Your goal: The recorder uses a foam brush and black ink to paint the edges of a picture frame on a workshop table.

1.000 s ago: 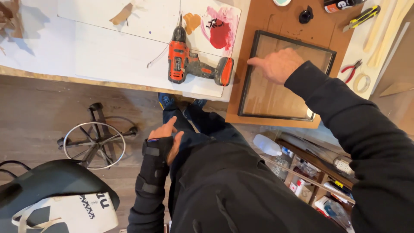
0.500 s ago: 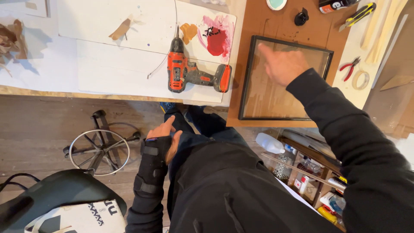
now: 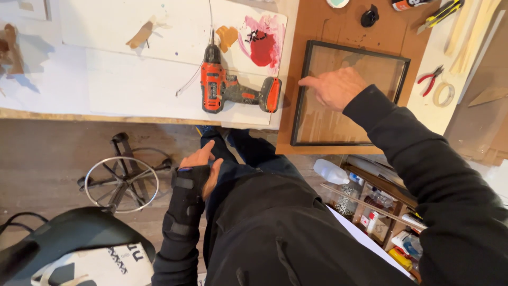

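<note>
Work surface: a pale wooden bench (image 3: 63, 114) covered with white paper sheets (image 3: 132, 79), with a brown rectangular board (image 3: 346, 26) laid on it. On the board, a black-framed glass pane (image 3: 317, 127) lies flat under the fingers (image 3: 312, 82) of the right hand (image 3: 333, 87). An orange and black cordless drill (image 3: 233, 90) lies on the paper just left of the fingertips. Red-handled pliers (image 3: 431, 79) and a tape roll (image 3: 443, 94) lie to their right. A black knob (image 3: 369, 16) sits beyond them.

Below your right hand (image 3: 334, 87), a clear plastic bottle (image 3: 330, 171) lying at the shelf's edge, further down small boxes and tubes (image 3: 407, 241) in red, white, blue and yellow, below your left hand (image 3: 202, 164) a white bag with black lettering (image 3: 106, 265), no screens or signs.
</note>
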